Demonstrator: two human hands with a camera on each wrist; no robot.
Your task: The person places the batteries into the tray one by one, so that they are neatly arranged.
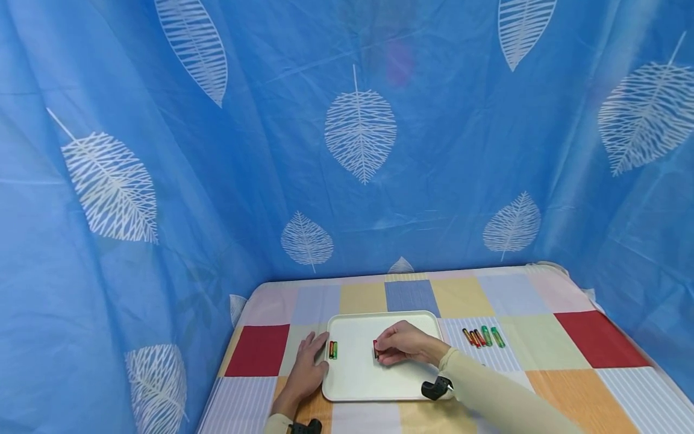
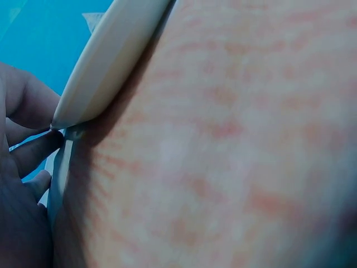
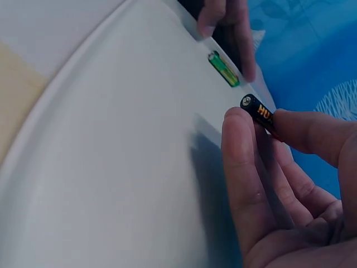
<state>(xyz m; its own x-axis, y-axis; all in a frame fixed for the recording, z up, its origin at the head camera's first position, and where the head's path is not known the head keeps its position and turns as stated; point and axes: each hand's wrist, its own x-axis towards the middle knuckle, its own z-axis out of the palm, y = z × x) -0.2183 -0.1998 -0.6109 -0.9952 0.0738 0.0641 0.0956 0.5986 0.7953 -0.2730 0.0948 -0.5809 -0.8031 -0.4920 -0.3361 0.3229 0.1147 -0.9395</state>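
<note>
A white tray [image 1: 347,389] lies on the patchwork tablecloth. My right hand [image 1: 403,345] is over the tray's middle and pinches a black and red battery [image 3: 257,111] between thumb and fingers, just above the tray floor. Two batteries [image 1: 333,349], one red and one green, lie side by side near the tray's left rim; the green one [image 3: 223,68] shows in the right wrist view. My left hand [image 1: 308,366] rests flat on the cloth with its fingers [image 2: 33,151] against the tray's left edge [image 2: 106,61].
Several more batteries [image 1: 482,337], red and green, lie in a row on the striped patch right of the tray. A blue leaf-print curtain [image 1: 358,132] closes off the table at the back and both sides.
</note>
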